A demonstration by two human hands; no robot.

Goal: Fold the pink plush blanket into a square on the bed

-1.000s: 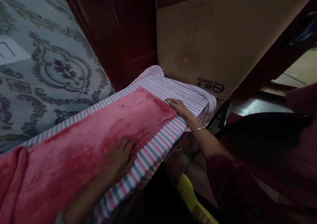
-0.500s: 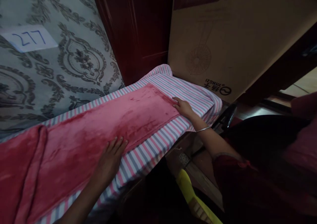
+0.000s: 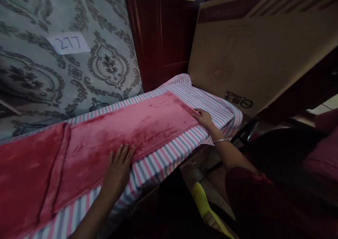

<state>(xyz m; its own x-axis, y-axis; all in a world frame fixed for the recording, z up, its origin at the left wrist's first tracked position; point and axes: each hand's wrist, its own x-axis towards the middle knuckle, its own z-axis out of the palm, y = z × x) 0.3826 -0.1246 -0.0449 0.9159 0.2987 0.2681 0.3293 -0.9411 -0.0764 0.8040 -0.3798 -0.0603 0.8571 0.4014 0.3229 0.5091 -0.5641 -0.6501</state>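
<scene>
A plush red-pink blanket (image 3: 142, 115), folded into a long strip, lies on a striped sheet (image 3: 169, 151). Toward the left, a thicker folded part of it makes a ridge across the strip. My left hand (image 3: 118, 172) rests flat on the near side of the blanket, fingers stretched out. At the far right end, my right hand (image 3: 204, 119) has its thumb and fingers closed on the blanket's edge corner, with a bit of pink fabric showing between them. A thin bracelet (image 3: 221, 140) circles my right wrist.
A large cardboard box (image 3: 253, 52) stands behind the far end, beside a dark red door (image 3: 161, 31). Patterned wallpaper (image 3: 108, 64) with a paper marked 277 (image 3: 69, 43) lines the left. A yellow slipper (image 3: 201, 198) on a foot shows below.
The view has shifted left, so everything appears farther right. My right hand's fingers have closed on the blanket's edge. My left hand stays flat on the blanket.
</scene>
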